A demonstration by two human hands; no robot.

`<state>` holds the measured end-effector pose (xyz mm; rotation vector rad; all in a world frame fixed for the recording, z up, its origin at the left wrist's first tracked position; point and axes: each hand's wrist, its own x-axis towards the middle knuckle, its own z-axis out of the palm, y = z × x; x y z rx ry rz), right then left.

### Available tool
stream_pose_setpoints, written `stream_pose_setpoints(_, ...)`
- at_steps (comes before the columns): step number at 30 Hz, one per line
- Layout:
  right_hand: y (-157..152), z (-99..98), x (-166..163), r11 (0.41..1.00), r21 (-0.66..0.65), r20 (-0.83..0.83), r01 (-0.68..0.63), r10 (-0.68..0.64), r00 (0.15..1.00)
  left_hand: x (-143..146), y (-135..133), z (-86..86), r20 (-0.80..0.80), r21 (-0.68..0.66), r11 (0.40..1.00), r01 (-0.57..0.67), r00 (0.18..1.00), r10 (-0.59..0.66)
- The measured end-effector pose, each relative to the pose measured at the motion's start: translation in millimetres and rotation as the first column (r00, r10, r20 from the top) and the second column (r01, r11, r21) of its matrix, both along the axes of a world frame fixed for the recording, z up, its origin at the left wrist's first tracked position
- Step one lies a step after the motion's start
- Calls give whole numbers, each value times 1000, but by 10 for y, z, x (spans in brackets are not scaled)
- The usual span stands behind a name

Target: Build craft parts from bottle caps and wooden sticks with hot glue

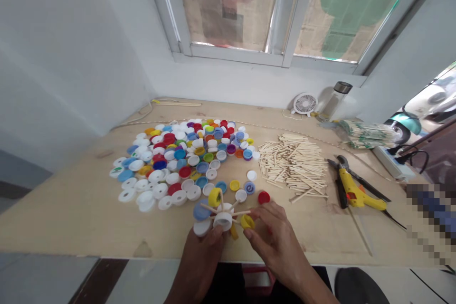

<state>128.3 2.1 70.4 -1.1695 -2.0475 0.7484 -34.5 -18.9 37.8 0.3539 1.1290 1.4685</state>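
My left hand (pixel 204 256) is closed around the hub of a wheel-like piece built from a white bottle cap (pixel 223 221) with several wooden sticks pointing outward. A yellow cap (pixel 215 197), a blue cap (pixel 202 210) and a white cap (pixel 202 227) sit at some stick ends. My right hand (pixel 276 235) pinches a small yellow bottle cap (pixel 247 221) between thumb and fingers, at the end of a stick on the piece's right side. A red cap (pixel 264 197) lies just beyond the right hand's fingers.
A big spread of coloured bottle caps (pixel 173 178) covers the left-centre table. Right of it lies a pile of short wooden sticks (pixel 295 164). A yellow glue gun (pixel 359 197), pliers (pixel 342 164), power strip (pixel 392 161), bagged sticks (pixel 370 134), small fan (pixel 305 103) and bottle (pixel 334 101) stand farther right.
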Motion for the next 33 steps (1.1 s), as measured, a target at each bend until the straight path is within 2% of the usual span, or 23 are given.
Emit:
stream_pose_setpoints(3,14,-10,-2,1000,-12,-3,8,-9,1000,-1,1,-39,-30,-25,1000,-1,1000,1)
stream_pose_setpoints(10,16,9,-7,1000,-26,-22,-2,2,1000,2,5,51,-54,-44,999,24,998,-27)
stream_pose_setpoints(24,9,0,-5,1000,10,10,9,-9,1000,-3,4,-14,-27,-46,999,26,999,-27)
stream_pose_setpoints(29,0,8,73,998,47,-11,42,-41,999,-11,9,21,-108,-73,996,41,993,-49)
stream_pose_setpoints(33,24,47,156,999,2,-52,46,-46,998,-20,-1,55,-172,-67,995,76,981,-86)
